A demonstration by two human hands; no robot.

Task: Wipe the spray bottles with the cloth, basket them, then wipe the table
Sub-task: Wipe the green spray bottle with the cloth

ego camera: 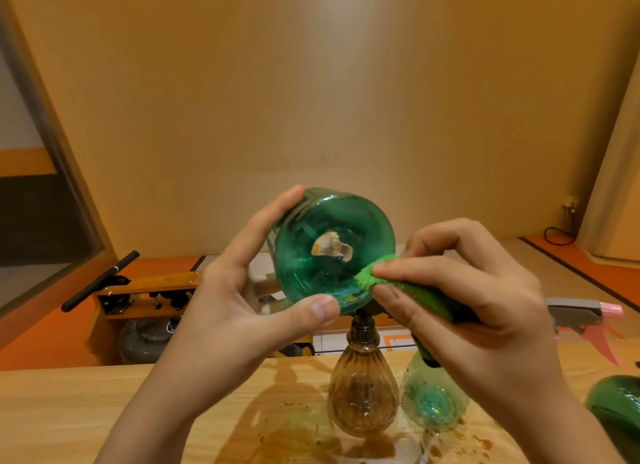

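Note:
My left hand (242, 301) grips a green translucent spray bottle (329, 252) tipped on its side, its round bottom facing me, fingers over the top and thumb under the rim. My right hand (474, 290) pinches a green cloth (408, 287) and presses its tip against the bottle's lower right edge. Below on the wooden table (104, 411) stand an amber ribbed bottle (362, 394) and a light green bottle (434, 398), partly hidden by my right hand.
Brown liquid spots and a wet patch (294, 425) lie on the table around the two standing bottles. A grey and pink spray trigger (585, 314) shows at the right, and a dark green object (620, 404) sits at the right edge. A wooden device lies on the floor beyond.

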